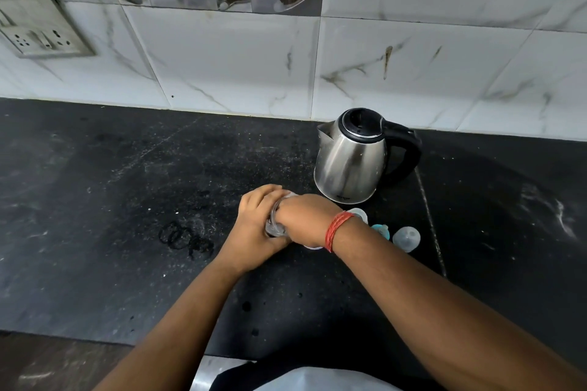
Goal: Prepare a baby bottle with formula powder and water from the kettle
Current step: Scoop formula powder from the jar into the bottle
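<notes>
A clear baby bottle [275, 225] stands on the black counter [127, 200], mostly hidden between both hands. My left hand [257, 222] wraps its left side. My right hand [301, 219], with a red thread band at the wrist, covers its top and right side. Behind them stands a steel kettle [352, 159] with a black lid and handle, spout pointing left. To the right of my wrist lie a teal bottle ring [380, 229], a clear dome cap [407, 238] and a pale container [360, 214], partly hidden. I see no formula powder.
Wet ring marks [187, 238] stain the counter left of the hands. A marble-tiled wall [254, 67] backs the counter, with a socket plate [38, 25] at upper left. The counter's front edge [95, 340] runs along the bottom left.
</notes>
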A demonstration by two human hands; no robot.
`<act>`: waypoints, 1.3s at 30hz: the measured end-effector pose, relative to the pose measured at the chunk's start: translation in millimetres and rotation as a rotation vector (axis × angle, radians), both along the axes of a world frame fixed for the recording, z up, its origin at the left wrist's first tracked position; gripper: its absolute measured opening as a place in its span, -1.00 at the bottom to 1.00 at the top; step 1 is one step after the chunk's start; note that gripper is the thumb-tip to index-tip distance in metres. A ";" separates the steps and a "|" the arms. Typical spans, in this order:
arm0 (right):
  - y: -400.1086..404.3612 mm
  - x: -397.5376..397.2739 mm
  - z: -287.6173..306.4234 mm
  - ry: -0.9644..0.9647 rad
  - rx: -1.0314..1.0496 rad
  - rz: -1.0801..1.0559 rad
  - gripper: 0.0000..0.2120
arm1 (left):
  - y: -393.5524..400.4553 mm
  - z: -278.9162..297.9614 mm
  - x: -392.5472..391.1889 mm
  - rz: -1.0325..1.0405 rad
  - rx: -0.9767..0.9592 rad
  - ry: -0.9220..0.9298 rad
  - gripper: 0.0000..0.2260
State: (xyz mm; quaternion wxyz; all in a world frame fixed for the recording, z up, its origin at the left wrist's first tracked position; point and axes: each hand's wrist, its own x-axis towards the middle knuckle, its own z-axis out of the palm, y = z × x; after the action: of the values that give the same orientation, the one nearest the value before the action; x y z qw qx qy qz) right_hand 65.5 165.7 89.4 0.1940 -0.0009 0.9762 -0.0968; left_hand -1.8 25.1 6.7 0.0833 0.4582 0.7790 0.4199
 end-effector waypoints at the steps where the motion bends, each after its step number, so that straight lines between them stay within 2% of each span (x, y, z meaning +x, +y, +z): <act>1: 2.3 2.7 -0.7 0.083 0.007 0.013 -0.77 | 1.2 0.6 0.3 0.017 0.006 -0.017 -0.26; 4: 8.0 11.6 -9.0 0.328 0.042 0.016 -0.76 | 4.6 2.8 0.8 0.050 0.023 -0.080 -0.24; 7: 12.3 21.8 -16.0 0.559 -0.018 -0.042 -0.73 | 8.8 6.7 4.7 0.063 0.057 -0.125 -0.29; 11: 19.2 29.8 -20.8 0.698 -0.079 -0.139 -0.66 | 12.8 9.6 5.8 0.084 0.099 -0.133 -0.32; 14: 27.2 33.1 -20.9 0.696 -0.116 -0.192 -0.75 | 14.4 10.3 7.0 0.094 0.110 -0.146 -0.32; 17: 35.1 35.9 -17.2 0.608 -0.127 -0.195 -0.73 | 16.4 8.0 9.4 0.083 0.113 -0.129 -0.32; 20: 37.3 38.8 -12.3 0.575 -0.008 -0.105 -0.68 | 17.8 5.2 10.5 0.069 0.092 -0.124 -0.31; 25: 29.2 39.5 -5.4 0.652 0.162 -0.069 -0.81 | 19.1 6.9 13.1 0.065 0.092 -0.116 -0.29; 33: 14.7 33.1 3.8 0.636 0.255 -0.217 -0.68 | 21.2 13.0 13.9 0.058 0.111 -0.192 -0.24; 39: 5.2 24.9 2.1 0.568 0.312 -0.242 -0.69 | 25.3 17.0 14.3 0.057 0.153 -0.219 -0.26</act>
State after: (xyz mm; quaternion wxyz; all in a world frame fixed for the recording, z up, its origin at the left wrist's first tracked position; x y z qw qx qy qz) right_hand 90.4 170.9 91.5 -0.1007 0.1176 0.9873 0.0356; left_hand 12.5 50.4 23.7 0.1204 0.3923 0.7436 0.5279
